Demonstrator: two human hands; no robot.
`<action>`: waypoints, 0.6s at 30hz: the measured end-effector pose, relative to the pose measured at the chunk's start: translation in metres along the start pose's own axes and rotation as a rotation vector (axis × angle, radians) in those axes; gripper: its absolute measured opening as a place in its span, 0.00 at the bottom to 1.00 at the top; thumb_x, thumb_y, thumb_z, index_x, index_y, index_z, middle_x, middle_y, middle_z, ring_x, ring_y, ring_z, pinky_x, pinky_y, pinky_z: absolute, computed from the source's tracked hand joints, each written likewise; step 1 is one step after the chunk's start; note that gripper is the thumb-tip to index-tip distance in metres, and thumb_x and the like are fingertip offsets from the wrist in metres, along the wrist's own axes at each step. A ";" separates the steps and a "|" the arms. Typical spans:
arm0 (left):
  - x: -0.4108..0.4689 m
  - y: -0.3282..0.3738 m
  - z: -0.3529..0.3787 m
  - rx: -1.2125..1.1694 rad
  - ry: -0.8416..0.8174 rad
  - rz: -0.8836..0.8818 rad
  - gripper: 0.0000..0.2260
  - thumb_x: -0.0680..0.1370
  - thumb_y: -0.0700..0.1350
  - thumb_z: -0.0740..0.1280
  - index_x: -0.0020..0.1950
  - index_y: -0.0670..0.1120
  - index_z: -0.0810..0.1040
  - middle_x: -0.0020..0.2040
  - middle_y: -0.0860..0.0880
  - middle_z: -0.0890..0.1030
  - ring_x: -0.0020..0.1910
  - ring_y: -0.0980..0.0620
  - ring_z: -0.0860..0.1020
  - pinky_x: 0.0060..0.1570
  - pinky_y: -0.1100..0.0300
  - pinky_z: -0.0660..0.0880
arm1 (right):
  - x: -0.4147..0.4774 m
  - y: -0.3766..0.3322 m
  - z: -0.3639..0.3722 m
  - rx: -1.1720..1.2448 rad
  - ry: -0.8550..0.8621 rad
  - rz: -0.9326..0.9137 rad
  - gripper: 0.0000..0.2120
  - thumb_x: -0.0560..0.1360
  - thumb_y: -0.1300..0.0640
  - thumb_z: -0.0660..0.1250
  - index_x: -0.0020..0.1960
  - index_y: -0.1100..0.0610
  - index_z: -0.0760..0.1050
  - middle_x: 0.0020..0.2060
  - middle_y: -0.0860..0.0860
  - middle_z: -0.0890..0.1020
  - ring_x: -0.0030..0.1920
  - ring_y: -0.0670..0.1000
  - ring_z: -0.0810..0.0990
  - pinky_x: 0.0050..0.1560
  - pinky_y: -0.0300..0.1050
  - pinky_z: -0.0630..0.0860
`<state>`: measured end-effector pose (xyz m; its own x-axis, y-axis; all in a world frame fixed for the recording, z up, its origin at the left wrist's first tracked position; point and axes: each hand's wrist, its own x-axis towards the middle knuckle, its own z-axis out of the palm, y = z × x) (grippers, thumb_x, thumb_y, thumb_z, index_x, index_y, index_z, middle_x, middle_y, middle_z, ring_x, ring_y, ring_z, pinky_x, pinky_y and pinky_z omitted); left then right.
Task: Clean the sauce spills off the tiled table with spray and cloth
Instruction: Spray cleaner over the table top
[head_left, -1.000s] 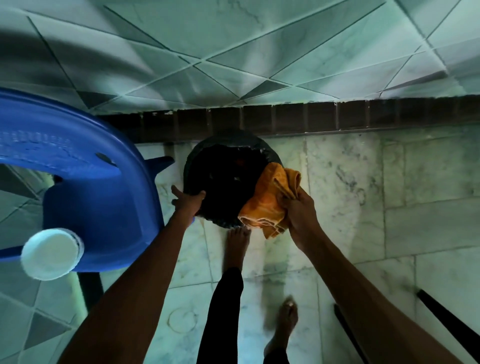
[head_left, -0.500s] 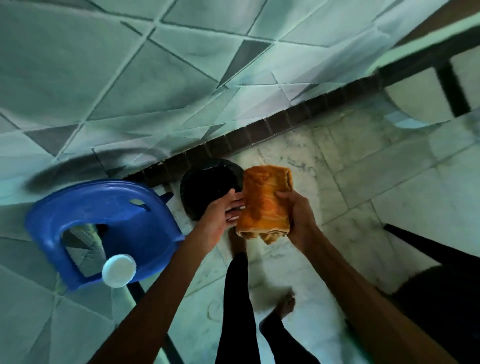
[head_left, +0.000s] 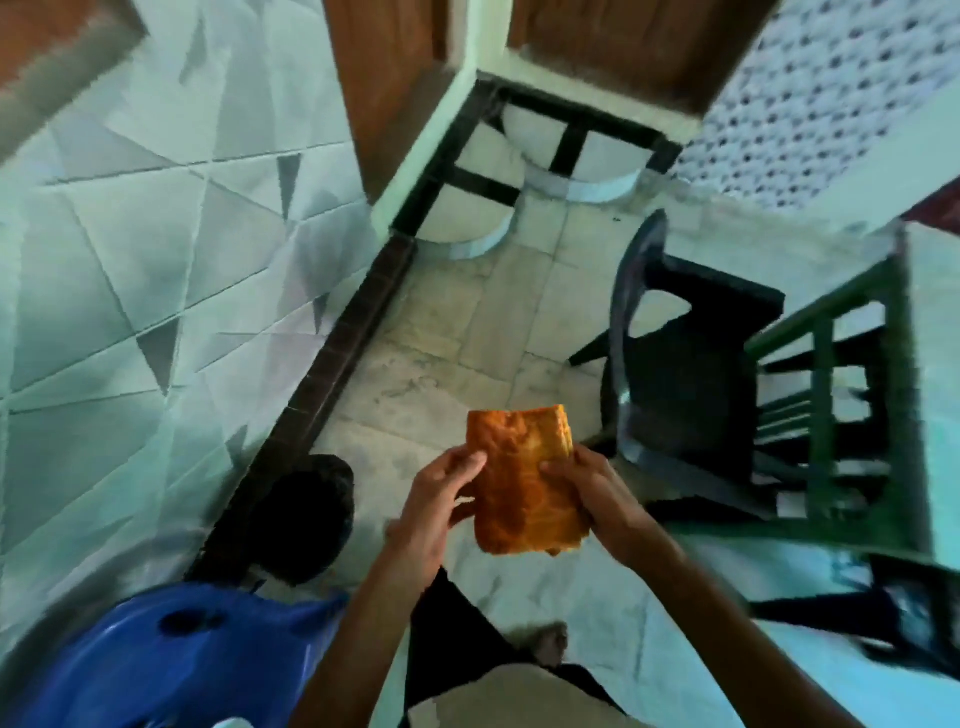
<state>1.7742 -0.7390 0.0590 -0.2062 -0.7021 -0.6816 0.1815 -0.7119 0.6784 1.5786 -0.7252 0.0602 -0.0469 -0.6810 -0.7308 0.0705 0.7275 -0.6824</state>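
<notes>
Hands meet on a folded orange towelling cloth (head_left: 524, 483), held in the air over the pale marble-tiled floor (head_left: 467, 332), low in the middle of the view. The left hand (head_left: 441, 499) takes the cloth's left edge, its grip curled round that edge with fingertips lying on the front face. The right hand (head_left: 592, 488) takes the opposite edge, its grip closed on the fabric with the thumb pressed on the front; the fingers behind are hidden. The cloth stands lengthwise away from the person, its far end rising free above both hands and its near end hanging just below them. Darker reddish patches mottle its face.

Left of the cloth and a little nearer the person stands a round black bin (head_left: 306, 519), set against the dark brown tiled skirting (head_left: 332, 353) that runs along the foot of a pale wall of angular grey-green tiles (head_left: 130, 260). Nearer than the bin, to the cloth's lower left, is a glossy blue plastic chair (head_left: 171, 654), blurred. Right of the cloth is a dark plastic armchair (head_left: 680, 374), and beyond it, further right, a green slatted wooden frame (head_left: 831, 415); what this frame carries cannot be made out. Directly below the cloth a bare foot (head_left: 550, 644) rests on the floor beside a leg in black
</notes>
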 end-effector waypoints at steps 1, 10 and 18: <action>-0.008 -0.008 0.029 0.042 -0.031 -0.005 0.05 0.79 0.45 0.67 0.52 0.47 0.81 0.42 0.50 0.83 0.41 0.52 0.80 0.41 0.60 0.75 | -0.019 0.010 -0.029 0.044 0.033 -0.005 0.11 0.79 0.61 0.66 0.60 0.60 0.78 0.52 0.61 0.85 0.52 0.62 0.85 0.57 0.63 0.81; -0.064 -0.102 0.277 0.401 -0.365 -0.012 0.09 0.76 0.50 0.71 0.54 0.49 0.83 0.48 0.47 0.85 0.44 0.50 0.82 0.43 0.57 0.76 | -0.168 0.115 -0.252 0.440 0.424 -0.135 0.10 0.79 0.63 0.66 0.59 0.59 0.78 0.48 0.60 0.86 0.46 0.59 0.86 0.43 0.51 0.83; -0.071 -0.168 0.456 0.537 -0.592 -0.022 0.05 0.78 0.44 0.69 0.52 0.47 0.83 0.41 0.50 0.84 0.36 0.54 0.80 0.33 0.64 0.76 | -0.229 0.182 -0.394 0.607 0.654 -0.331 0.09 0.79 0.63 0.67 0.58 0.57 0.79 0.46 0.56 0.85 0.45 0.57 0.86 0.43 0.50 0.82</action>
<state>1.3198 -0.5622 0.1183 -0.7077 -0.4557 -0.5399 -0.2851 -0.5150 0.8084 1.2099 -0.4040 0.0985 -0.6929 -0.5292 -0.4897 0.4501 0.2131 -0.8672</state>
